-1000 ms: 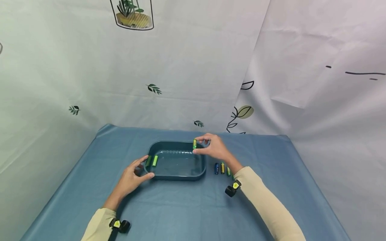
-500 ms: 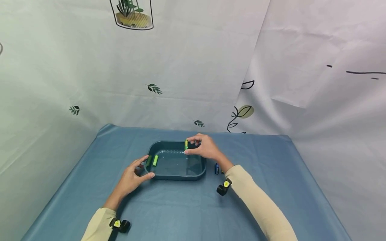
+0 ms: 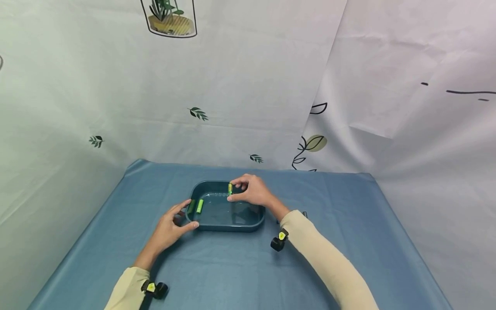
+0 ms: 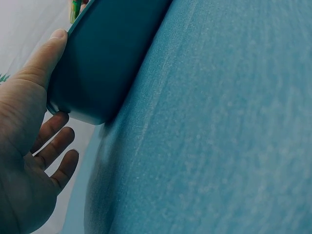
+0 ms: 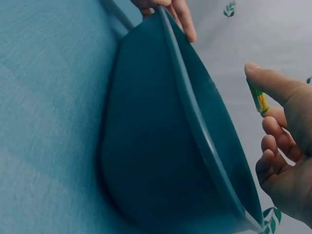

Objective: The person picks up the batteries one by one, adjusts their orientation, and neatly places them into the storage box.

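A dark teal rectangular tray (image 3: 228, 228) sits on the table. My left hand (image 3: 170, 228) holds its near left corner, the thumb at the front rim and the index finger at the left end; the other fingers hang off the wall in the left wrist view. Over the back middle of the tray, my right hand (image 3: 253, 192) pinches a green and yellow battery (image 3: 230, 189) upright between thumb and index finger. In the right wrist view that battery (image 5: 258, 99) shows above the rim. One bright green battery (image 3: 199, 206) lies inside the tray at the left.
A blue cloth (image 3: 228, 267) covers the table. Right of the tray, a small dark end of a battery (image 3: 305, 214) peeks from behind the right sleeve (image 3: 325, 258). White fabric walls (image 3: 240, 86) with leaf prints stand behind and at both sides.
My right hand has moved left over the tray with the battery, and slightly down at the end. Its sleeve now hides the row of batteries on the right. My left hand stays put.
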{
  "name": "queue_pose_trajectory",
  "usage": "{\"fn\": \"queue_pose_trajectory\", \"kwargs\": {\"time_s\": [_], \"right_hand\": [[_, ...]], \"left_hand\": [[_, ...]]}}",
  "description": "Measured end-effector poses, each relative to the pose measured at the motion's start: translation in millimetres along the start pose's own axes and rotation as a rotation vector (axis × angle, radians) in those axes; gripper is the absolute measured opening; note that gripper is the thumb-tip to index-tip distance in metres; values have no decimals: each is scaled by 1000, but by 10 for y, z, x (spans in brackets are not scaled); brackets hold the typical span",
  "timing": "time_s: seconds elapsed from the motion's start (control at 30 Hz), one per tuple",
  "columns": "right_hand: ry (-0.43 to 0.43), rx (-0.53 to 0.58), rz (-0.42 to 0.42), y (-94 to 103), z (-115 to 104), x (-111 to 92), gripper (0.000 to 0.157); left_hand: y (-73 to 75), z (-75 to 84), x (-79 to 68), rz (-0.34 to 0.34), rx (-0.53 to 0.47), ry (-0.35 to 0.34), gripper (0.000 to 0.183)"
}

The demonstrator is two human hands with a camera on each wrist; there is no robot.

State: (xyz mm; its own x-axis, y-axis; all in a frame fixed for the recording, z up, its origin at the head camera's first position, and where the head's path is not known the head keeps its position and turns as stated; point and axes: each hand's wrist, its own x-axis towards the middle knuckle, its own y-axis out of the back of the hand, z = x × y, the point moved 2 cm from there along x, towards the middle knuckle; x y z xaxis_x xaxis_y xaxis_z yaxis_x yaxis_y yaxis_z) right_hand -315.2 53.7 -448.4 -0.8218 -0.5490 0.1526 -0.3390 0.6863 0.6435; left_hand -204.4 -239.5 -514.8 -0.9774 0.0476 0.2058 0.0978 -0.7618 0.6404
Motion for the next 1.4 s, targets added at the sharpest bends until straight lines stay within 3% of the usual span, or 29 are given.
{"fn": "queue_pose_trajectory", "kwargs": {"time_s": [0.6, 1.4], "right_hand": [[-61, 50, -5, -331, -133, 116, 48], [-71, 67, -45, -683, -171, 312, 49]], "left_hand": [[-5, 8, 9, -10, -6, 12, 84], [5, 0, 15, -24, -5, 11, 83]]}}
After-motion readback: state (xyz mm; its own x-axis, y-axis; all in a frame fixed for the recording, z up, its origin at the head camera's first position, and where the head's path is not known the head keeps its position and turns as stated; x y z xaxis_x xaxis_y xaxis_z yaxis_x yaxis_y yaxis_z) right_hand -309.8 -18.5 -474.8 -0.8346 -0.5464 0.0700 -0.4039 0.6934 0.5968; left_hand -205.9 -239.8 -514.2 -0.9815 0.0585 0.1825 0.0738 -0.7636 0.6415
